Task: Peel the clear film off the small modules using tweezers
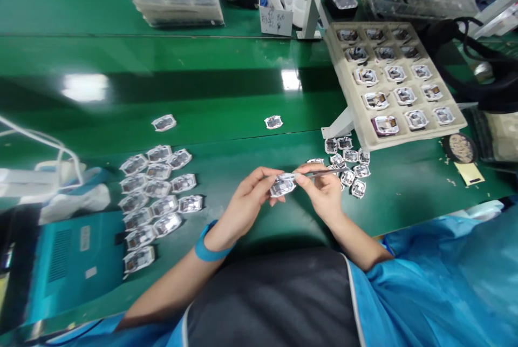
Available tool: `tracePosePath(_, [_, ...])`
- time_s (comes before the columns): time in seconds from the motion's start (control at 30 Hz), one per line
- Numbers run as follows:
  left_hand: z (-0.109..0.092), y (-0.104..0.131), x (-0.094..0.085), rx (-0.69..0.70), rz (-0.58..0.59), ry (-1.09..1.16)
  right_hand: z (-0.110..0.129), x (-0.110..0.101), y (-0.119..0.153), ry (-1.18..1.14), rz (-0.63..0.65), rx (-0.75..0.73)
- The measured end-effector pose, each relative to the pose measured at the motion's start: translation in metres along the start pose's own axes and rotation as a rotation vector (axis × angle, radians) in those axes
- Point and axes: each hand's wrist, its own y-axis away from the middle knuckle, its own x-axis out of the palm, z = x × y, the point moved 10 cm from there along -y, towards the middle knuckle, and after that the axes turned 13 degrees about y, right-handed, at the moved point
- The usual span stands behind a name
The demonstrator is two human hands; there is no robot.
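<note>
Just above the table's near part, my left hand [247,196] is closed on a small white-framed electronic module [283,187], pinched by its edges. My right hand [327,197] grips a slim dark tool that looks like tweezers [324,172]. Its tip meets the module's upper edge, though the fingers partly hide the contact. Right behind my right hand lies a cluster of similar small modules [350,156]. To the left, rows of like modules [157,189] rest on the green table, and a single one [273,122] sits farther back.
A beige compartment tray [399,141] holding modules tilts on a stand at right. Stacked clear trays [178,19] and a white box of bottles [275,22] stand at the back. A teal device [68,260] occupies the left. Near the right edge is a round dish [460,148].
</note>
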Motion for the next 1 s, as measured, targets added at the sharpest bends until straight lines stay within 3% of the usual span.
tracePosePath(0.4, [0.003,-0.002,0.001,0.047,0.042,-0.122,-0.013,0.009,0.0,-0.164,0.048,0.088])
tracePosePath(0.57, [0.002,-0.004,0.0,0.05,0.02,-0.127,0.001,0.008,-0.001,-0.138,0.07,-0.057])
tracePosePath(0.77, [0.001,-0.004,-0.001,0.015,0.016,-0.175,0.035,-0.001,0.009,0.138,0.029,-0.407])
tracePosePath(0.87, [0.002,-0.003,-0.001,-0.002,0.019,-0.19,0.035,0.0,0.013,0.308,0.059,-0.452])
tracePosePath(1.0, [0.004,-0.002,0.001,-0.033,0.026,-0.179,0.029,0.001,0.015,0.362,0.097,-0.453])
